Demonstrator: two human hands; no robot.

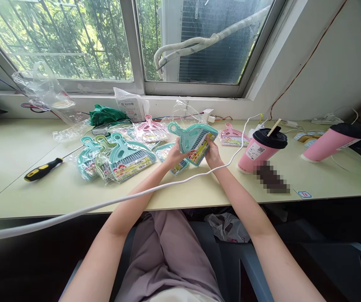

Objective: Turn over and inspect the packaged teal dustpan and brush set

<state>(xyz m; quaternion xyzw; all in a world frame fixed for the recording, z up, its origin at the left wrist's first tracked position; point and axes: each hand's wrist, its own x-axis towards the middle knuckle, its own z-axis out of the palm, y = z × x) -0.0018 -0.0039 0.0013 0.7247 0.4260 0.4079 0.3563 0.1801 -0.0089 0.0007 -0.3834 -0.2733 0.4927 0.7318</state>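
Holding teal dustpan set | between left hand, right hand | seemingly bagged

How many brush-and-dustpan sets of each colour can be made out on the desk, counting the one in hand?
Teal sets: 5, including the one held by the left hand and right hand
Pink sets: 2
Total: 7; overlapping packs may hide more.

teal brush-and-dustpan set held above desk between left hand and right hand; bagged sets piled left, screwdriver beyond, pink cup right.
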